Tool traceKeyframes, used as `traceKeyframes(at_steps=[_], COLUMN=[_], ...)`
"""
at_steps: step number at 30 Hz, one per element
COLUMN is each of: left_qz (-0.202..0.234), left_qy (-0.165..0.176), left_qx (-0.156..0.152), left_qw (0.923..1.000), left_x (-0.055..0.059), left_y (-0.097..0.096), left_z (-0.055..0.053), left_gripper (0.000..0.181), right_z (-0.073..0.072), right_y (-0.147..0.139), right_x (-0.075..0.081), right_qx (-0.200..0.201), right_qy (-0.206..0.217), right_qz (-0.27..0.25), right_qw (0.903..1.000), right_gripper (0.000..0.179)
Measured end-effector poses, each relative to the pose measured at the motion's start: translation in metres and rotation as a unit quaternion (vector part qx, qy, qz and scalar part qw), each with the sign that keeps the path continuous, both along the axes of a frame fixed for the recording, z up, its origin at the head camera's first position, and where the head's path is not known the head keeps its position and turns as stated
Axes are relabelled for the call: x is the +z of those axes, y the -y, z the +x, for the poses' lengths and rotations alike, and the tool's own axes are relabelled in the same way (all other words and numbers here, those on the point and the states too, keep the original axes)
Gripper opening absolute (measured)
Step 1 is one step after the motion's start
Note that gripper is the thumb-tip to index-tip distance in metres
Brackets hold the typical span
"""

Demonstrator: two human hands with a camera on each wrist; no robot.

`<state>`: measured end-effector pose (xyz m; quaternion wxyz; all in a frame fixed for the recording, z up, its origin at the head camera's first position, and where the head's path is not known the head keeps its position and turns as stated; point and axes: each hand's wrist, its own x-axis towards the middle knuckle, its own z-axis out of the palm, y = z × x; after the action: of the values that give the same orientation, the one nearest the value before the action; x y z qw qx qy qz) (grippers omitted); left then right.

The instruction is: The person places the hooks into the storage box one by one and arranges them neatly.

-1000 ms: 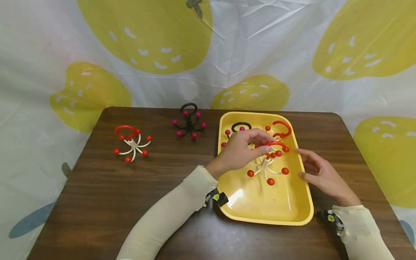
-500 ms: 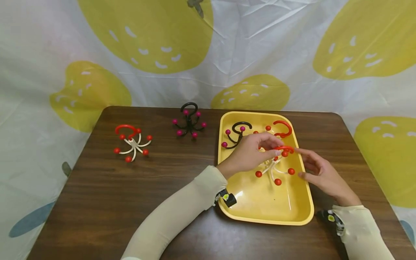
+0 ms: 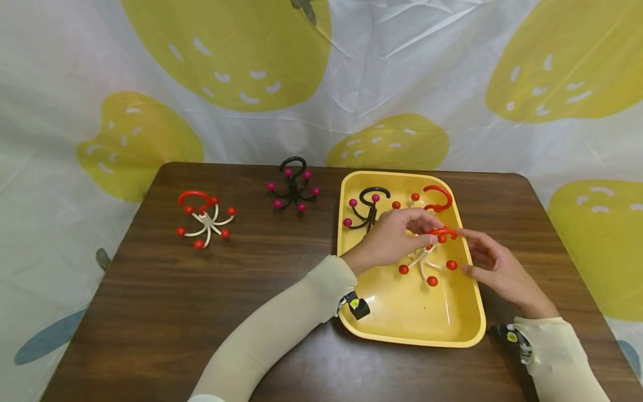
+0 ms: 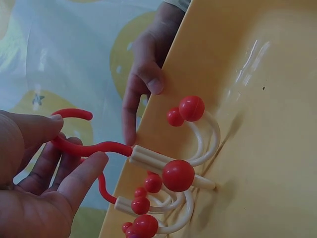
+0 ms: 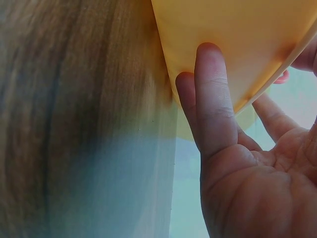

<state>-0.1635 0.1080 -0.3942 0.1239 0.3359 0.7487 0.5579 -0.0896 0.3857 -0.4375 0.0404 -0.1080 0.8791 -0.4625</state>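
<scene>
Head view: a glossy yellow tray [image 3: 472,312] with rounded corners and a raised rim sits on a dark wood-grain table [image 3: 201,290]. Inside the tray, near its right rim, the left hand [image 3: 389,237] pinches the red hook [image 3: 444,230] of a white-armed hanger [image 3: 427,259] — smooth curved prongs, each tipped with a red ball. The hand covers the hanger's middle, so only the hook's end and the lower prongs show. The right hand [image 3: 494,268] lies at the tray's right rim, fingers loosely extended against the edge, gripping nothing. Toward the tray's far end lie a black hanger with pink balls [image 3: 369,209] and a second red-hooked hanger [image 3: 436,199], partly hidden behind the left hand. On the table left of the tray stand another black hanger [image 3: 293,187] and, farther left, another white one [image 3: 205,219].

Left wrist view: thumb and fingers [image 4: 81,176] close on the thin, S-curved red hook, which joins the bundled white stems; the prongs and red balls rest against the tray's shiny floor. The hook of a second hanger is cut off by the lower edge. The right hand's fingertips show beyond the rim.

Right wrist view: straight fingers [image 5: 215,106] press the tray's smooth outer wall; the thumb is out of frame, the table blurred — its far part fades into haze.
</scene>
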Motion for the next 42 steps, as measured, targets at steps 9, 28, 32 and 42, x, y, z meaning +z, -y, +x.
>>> traceKeyframes(at_steps=[9, 28, 32, 42], left_qz=[-0.015, 0.018, 0.045, 0.099], left_qy=[0.004, 0.02, 0.027, 0.022], left_qx=[-0.004, -0.013, -0.015, -0.008], left_qw=[0.9999, 0.9996, 0.9985, 0.9948], left_x=[-0.001, 0.01, 0.015, 0.03], left_y=[0.001, 0.012, 0.018, 0.04], left_z=[0.001, 0.001, 0.002, 0.004], left_gripper=[0.018, 0.022, 0.021, 0.022], right_z=[0.0, -0.002, -0.002, -0.001], right_y=[0.001, 0.001, 0.0, 0.001], right_x=[0.001, 0.002, 0.002, 0.001], right_qx=[0.0, -0.001, 0.0, 0.0], right_qy=[0.003, 0.003, -0.002, 0.001], right_qz=[0.005, 0.004, 0.004, 0.007], right_qw=[1.0, 1.0, 1.0, 1.0], right_gripper=[0.067, 0.07, 0.07, 0.071])
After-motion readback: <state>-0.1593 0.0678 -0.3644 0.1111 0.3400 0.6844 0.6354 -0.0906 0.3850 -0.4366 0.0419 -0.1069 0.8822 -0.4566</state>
